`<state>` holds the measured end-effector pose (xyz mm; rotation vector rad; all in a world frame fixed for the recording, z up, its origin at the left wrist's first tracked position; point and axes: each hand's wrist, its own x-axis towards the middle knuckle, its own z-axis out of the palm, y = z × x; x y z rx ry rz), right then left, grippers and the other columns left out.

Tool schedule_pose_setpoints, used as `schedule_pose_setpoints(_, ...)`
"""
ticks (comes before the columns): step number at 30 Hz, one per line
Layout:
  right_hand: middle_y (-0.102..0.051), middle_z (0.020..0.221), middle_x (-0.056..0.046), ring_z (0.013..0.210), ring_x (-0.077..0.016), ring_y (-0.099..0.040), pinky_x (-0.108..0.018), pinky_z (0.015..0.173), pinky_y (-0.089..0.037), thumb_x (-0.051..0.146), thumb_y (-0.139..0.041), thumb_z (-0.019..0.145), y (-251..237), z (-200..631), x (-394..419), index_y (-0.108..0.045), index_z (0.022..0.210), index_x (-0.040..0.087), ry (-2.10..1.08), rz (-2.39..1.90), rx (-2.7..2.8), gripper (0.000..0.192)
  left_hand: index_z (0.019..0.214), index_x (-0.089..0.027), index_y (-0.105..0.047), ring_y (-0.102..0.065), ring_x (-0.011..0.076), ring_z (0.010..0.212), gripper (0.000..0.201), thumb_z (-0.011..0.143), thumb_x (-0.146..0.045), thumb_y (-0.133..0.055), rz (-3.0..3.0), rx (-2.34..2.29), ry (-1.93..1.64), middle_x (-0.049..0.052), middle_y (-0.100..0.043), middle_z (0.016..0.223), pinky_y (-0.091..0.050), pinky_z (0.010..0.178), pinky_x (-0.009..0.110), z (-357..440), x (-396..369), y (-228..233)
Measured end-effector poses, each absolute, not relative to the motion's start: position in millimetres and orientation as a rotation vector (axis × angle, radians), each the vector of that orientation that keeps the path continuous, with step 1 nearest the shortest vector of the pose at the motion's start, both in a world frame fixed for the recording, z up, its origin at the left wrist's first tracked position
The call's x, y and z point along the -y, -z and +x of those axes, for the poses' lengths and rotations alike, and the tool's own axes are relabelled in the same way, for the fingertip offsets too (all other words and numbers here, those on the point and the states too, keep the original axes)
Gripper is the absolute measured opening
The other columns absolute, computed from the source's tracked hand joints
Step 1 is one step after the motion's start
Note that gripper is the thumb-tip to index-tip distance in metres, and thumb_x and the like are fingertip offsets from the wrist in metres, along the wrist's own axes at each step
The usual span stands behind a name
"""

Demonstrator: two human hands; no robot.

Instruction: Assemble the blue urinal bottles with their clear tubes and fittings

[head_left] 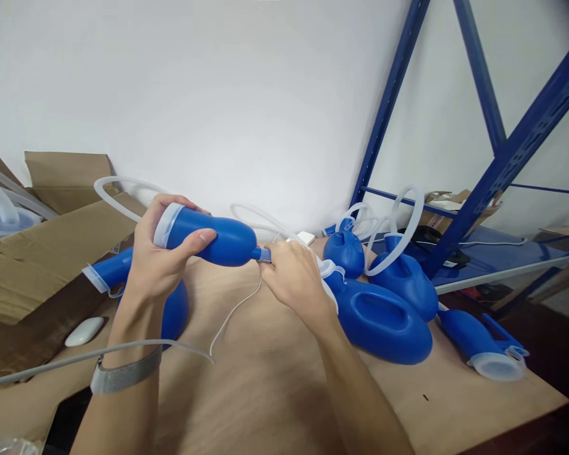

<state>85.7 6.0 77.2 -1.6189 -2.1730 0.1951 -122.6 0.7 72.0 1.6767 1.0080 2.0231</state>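
Observation:
My left hand [165,246] is closed round a blue urinal funnel [213,237] with a whitish rim, held sideways above the table. Its narrow nozzle points right, into my right hand [291,275]. My right hand is closed at that nozzle, pinching what looks like the end of a clear tube [265,254] that covers the tip; the fingers hide most of it. Past my right wrist lies a blue urinal bottle [384,319] with a moulded grip. Behind my left forearm, another blue bottle [175,309] is partly hidden.
More blue bottles [345,251] with coiled tubes [410,221] stand at the back right. A funnel with a handle [474,341] lies near the table's right edge. Cardboard boxes [52,265], a white mouse [84,331] and a dark phone-like slab [66,420] are left. Blue shelving [502,170] rises right.

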Motion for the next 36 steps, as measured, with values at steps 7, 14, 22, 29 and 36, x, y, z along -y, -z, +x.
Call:
schedule_pose_setpoints(7,-0.072,0.089,-0.002,0.058,0.0016,-0.021,-0.021,0.071,-0.013,0.039,-0.038,0.086,-80.7,84.1,-1.1,-0.067,0.077,0.015,-0.321,-1.56,2.285,0.039,0.103,-0.018,-0.063,-0.066,0.0236,0.095,0.043,0.067,-0.015,-0.086,1.883,-0.729,-2.041,0.007,-0.067,0.098,-0.057,0.087,0.041,-134.3,-1.0,-70.7)
schedule_pose_setpoints(14,-0.067,0.076,0.0,0.056,0.0028,-0.027,-0.02,0.067,-0.018,0.047,-0.037,0.087,-88.5,83.2,1.1,-0.064,0.078,0.014,-0.562,-1.553,2.383,0.044,0.107,-0.018,-0.063,-0.066,0.0243,0.098,0.047,0.066,-0.011,-0.085,2.066,-0.702,-1.958,0.008,-0.068,0.101,-0.056,0.09,0.043,-141.1,2.1,-71.7)
schedule_pose_setpoints(22,-0.063,0.073,0.001,0.058,0.0031,-0.034,-0.017,0.064,-0.021,0.052,-0.04,0.086,-77.9,82.1,-5.8,-0.058,0.074,0.013,-0.726,-1.436,2.436,0.044,0.106,-0.019,-0.064,-0.065,0.0263,0.103,0.049,0.063,-0.01,-0.086,2.172,-0.703,-1.848,0.009,-0.068,0.103,-0.055,0.093,0.045,-146.2,9.4,-75.2)
schedule_pose_setpoints(29,-0.068,0.114,0.001,0.097,-0.0025,-0.059,-0.014,0.085,-0.038,0.069,-0.047,0.081,-88.0,94.7,-4.1,-0.057,0.118,0.027,-0.589,-1.298,2.214,0.057,0.095,-0.017,-0.065,-0.067,0.0197,0.085,0.038,0.063,-0.02,-0.086,1.618,-0.888,-2.274,0.005,-0.067,0.088,-0.055,0.077,0.034,-127.7,4.9,-81.6)
schedule_pose_setpoints(36,-0.05,0.148,0.002,0.131,-0.0096,-0.053,-0.023,0.112,-0.045,0.066,-0.06,0.075,-96.9,172.9,-14.8,-0.033,0.147,0.046,-0.61,-1.466,2.16,0.08,0.087,-0.015,-0.057,-0.056,0.017,0.088,0.045,0.048,-0.021,-0.079,0.698,-0.956,-2.516,0.002,-0.057,0.09,-0.055,0.066,0.032,-151.1,-4.4,-91.2)
